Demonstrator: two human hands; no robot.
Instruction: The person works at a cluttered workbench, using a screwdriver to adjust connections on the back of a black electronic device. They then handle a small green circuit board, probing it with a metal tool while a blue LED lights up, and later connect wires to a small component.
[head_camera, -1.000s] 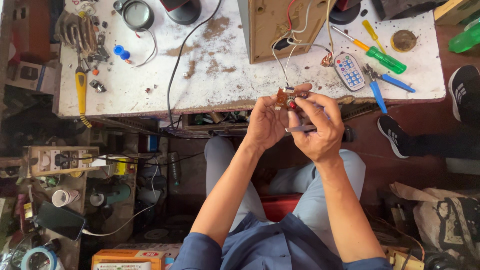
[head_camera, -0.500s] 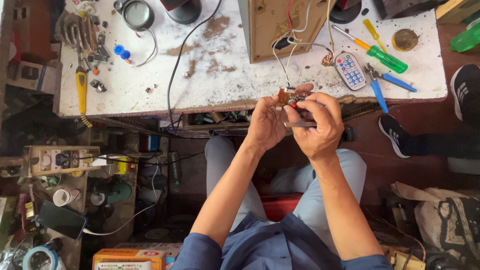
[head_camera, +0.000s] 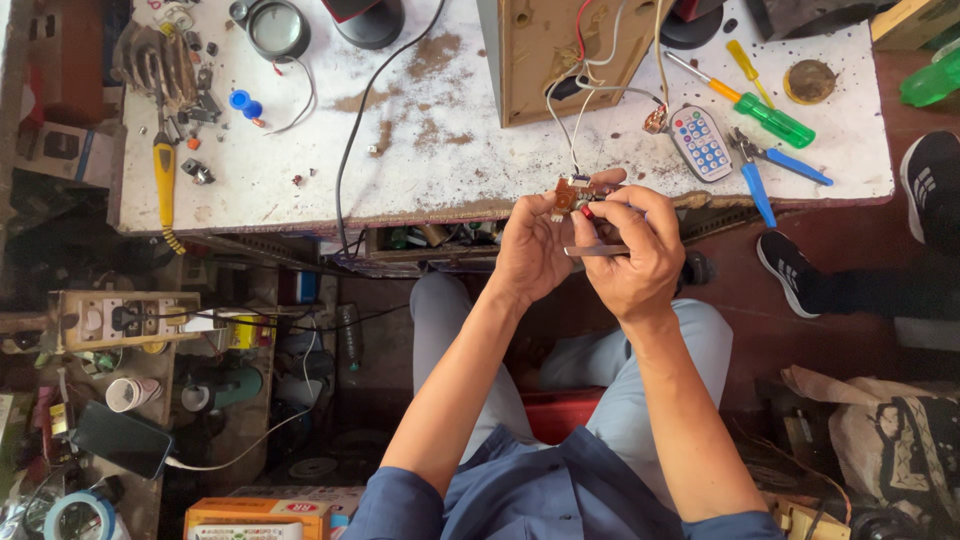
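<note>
Both hands are raised just below the near edge of the white, stained counter (head_camera: 300, 170), close together. Left hand (head_camera: 530, 250) pinches a small circuit board (head_camera: 572, 192) between curled fingers; the board sits at the hands' 12 o'clock, with thin white wires (head_camera: 575, 120) running from it up to a brown wooden box (head_camera: 560, 55) on the counter. Right hand (head_camera: 630, 255) is closed around a slim grey metal tool (head_camera: 597, 251), probably tweezers, lying crosswise with its tip pointing toward 9 o'clock, touching the left hand's fingers. At 2 o'clock from the hands: a small white remote control (head_camera: 700, 142), blue-handled pliers (head_camera: 762, 165), a green-handled screwdriver (head_camera: 765, 113) and a yellow-handled screwdriver (head_camera: 745, 60). At 10 o'clock, far left on the counter, a yellow-handled tool (head_camera: 164, 180). A black cable (head_camera: 350, 150) crosses the counter and drops over its near edge. At 3 o'clock, on the floor, another person's black shoe (head_camera: 785, 270).
</note>
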